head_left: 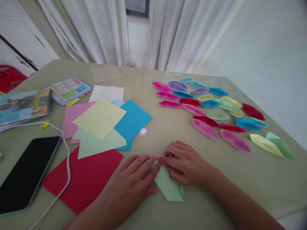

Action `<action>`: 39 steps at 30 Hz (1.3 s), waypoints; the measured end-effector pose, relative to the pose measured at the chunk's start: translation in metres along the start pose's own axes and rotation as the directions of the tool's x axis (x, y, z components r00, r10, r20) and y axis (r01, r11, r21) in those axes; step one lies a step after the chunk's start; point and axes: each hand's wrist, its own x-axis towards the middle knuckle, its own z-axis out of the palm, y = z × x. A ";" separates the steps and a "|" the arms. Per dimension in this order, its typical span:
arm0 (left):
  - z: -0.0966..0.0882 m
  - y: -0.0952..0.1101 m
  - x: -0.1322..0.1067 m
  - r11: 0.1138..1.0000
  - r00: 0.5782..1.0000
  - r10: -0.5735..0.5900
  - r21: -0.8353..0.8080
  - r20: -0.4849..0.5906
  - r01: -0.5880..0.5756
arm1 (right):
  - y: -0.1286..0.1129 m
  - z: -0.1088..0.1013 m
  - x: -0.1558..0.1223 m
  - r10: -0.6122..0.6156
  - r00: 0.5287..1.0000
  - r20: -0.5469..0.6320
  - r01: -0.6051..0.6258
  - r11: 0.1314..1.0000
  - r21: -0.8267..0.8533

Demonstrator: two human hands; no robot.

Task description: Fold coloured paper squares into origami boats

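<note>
The left hand (134,180) and right hand (187,164) touch the top of one green folded paper (169,187) — on the table (263,179), between them. I can't tell if they pinch it. Past them lie four red folded shapes (253,111) and three hot pink ones (167,95).

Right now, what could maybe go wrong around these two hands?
The left hand and right hand press near one tip of the light green paper; a slip could crease it crookedly. The white cable lies across the red sheet and might drag it. The folded pieces lie close together; a careless bump could scatter them.
</note>
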 end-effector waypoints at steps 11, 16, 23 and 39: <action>0.002 0.002 -0.001 0.999 1.000 -0.001 0.037 0.007 0.001 | 0.006 -0.013 -0.006 0.015 1.000 -0.012 -0.015 1.000 -0.016; 0.000 0.002 -0.002 0.999 1.000 -0.029 0.017 0.007 0.029 | 0.003 -0.005 -0.002 0.020 0.998 -0.056 -0.016 0.997 0.081; -0.002 0.003 0.000 0.996 0.997 -0.081 -0.024 0.018 0.081 | 0.002 -0.004 -0.002 0.042 0.999 -0.032 -0.042 0.999 0.006; 0.001 0.004 -0.005 0.997 0.990 0.047 0.072 -0.130 -0.038 | 0.003 0.000 -0.004 0.040 0.998 -0.045 -0.040 0.999 -0.001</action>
